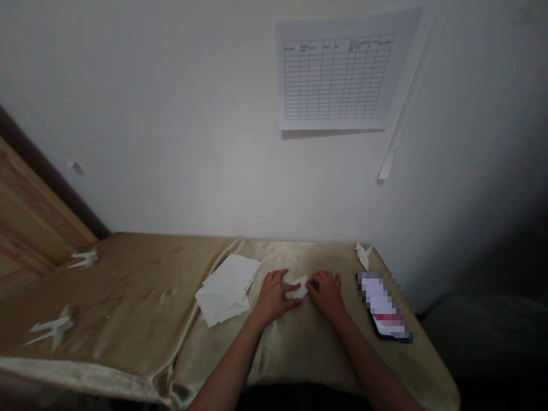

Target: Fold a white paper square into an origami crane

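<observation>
A small folded white paper (300, 287) lies on the table covered with shiny beige cloth (299, 348). My left hand (274, 295) rests on the paper's left side, thumb and fingers pinching it against the cloth. From the right, my right hand (326, 291) has curled fingertips pressing the paper's right edge. Both hands touch the paper at once.
A stack of white sheets (226, 289) lies left of my hands. A phone (384, 308) lies at the right. A folded paper figure (363, 253) sits at the back right; others (51, 329) (84, 259) sit far left. A printed grid sheet (338, 77) hangs on the wall.
</observation>
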Demonstrator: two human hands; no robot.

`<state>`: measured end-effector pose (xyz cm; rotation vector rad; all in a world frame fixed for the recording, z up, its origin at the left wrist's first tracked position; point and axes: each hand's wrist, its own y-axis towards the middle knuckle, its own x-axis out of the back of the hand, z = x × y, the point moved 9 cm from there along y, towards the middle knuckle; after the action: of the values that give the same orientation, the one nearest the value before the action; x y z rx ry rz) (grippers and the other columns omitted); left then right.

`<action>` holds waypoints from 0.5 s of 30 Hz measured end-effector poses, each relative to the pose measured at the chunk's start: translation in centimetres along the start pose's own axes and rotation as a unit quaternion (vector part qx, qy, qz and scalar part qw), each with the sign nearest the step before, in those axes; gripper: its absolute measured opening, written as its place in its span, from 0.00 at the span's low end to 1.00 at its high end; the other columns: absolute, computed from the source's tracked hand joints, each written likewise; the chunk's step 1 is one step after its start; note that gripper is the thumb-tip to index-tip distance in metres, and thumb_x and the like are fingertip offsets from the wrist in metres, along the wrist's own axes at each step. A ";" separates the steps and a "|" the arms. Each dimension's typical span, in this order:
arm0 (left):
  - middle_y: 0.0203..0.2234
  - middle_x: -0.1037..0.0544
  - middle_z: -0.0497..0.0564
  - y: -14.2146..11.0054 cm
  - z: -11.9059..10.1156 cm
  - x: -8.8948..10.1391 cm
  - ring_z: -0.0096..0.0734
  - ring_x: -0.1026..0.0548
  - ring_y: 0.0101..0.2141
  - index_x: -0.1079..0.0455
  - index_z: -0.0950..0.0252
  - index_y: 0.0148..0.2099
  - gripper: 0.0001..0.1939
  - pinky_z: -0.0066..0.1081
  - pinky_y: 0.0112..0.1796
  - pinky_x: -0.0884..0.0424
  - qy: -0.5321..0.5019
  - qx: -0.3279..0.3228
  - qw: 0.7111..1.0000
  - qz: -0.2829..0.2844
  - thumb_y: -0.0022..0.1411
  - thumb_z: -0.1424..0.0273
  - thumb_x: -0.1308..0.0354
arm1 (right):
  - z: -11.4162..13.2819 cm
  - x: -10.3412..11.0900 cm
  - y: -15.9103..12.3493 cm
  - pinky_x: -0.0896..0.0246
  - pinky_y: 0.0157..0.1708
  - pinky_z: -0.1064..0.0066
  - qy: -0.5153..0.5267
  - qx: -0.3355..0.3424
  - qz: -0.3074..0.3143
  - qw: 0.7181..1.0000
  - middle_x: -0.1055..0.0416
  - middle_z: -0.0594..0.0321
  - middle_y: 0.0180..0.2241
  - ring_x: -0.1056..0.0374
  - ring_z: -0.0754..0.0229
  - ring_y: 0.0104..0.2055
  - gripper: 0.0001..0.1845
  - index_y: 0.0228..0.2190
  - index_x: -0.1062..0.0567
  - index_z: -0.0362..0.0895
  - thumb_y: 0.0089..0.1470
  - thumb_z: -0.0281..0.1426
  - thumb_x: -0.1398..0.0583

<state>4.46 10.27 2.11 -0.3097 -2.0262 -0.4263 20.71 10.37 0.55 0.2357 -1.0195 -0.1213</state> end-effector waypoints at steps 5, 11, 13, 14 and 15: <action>0.63 0.33 0.52 0.0 0.2 0.0 0.53 0.39 0.62 0.22 0.46 0.52 0.23 0.49 0.62 0.43 -0.004 0.008 1.000 0.008 0.52 0.53 0.30 | 0.2 0.1 0.0 0.69 0.64 0.41 -0.004 -0.005 -0.007 1.000 0.24 0.60 0.43 0.37 0.51 0.54 0.08 0.34 0.23 0.48 0.60 0.33 0.43; 0.63 0.33 0.51 0.0 0.3 0.0 0.52 0.39 0.62 0.22 0.45 0.52 0.26 0.48 0.62 0.43 -0.008 0.010 1.000 0.012 0.49 0.54 0.27 | 0.3 0.3 -0.1 0.68 0.64 0.43 -0.014 -0.013 -0.017 1.000 0.24 0.60 0.43 0.36 0.51 0.53 0.08 0.34 0.22 0.48 0.60 0.33 0.42; 0.63 0.33 0.51 0.1 0.4 -0.1 0.52 0.39 0.62 0.22 0.45 0.52 0.26 0.49 0.62 0.43 -0.011 0.010 1.000 0.013 0.49 0.53 0.27 | 0.4 0.4 -0.1 0.67 0.64 0.44 -0.017 -0.015 -0.021 1.000 0.24 0.60 0.43 0.36 0.51 0.53 0.09 0.34 0.22 0.48 0.60 0.33 0.43; 0.63 0.33 0.51 0.1 0.4 -0.1 0.53 0.38 0.62 0.22 0.45 0.52 0.26 0.49 0.62 0.43 -0.011 0.010 1.000 0.014 0.48 0.53 0.27 | 0.5 0.4 -0.2 0.66 0.64 0.44 -0.019 -0.017 -0.021 0.999 0.24 0.60 0.43 0.36 0.51 0.53 0.09 0.34 0.22 0.48 0.60 0.33 0.42; 0.63 0.33 0.51 0.1 0.5 -0.2 0.53 0.38 0.62 0.22 0.45 0.51 0.27 0.49 0.62 0.43 -0.012 0.010 1.000 0.014 0.48 0.53 0.27 | 0.5 0.4 -0.2 0.66 0.64 0.45 -0.021 -0.018 -0.021 0.999 0.24 0.60 0.43 0.36 0.51 0.53 0.09 0.34 0.22 0.48 0.60 0.33 0.42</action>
<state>4.21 10.57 1.76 -0.3321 -2.0449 -0.3852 20.52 10.04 1.12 0.2221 -1.0536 -0.1836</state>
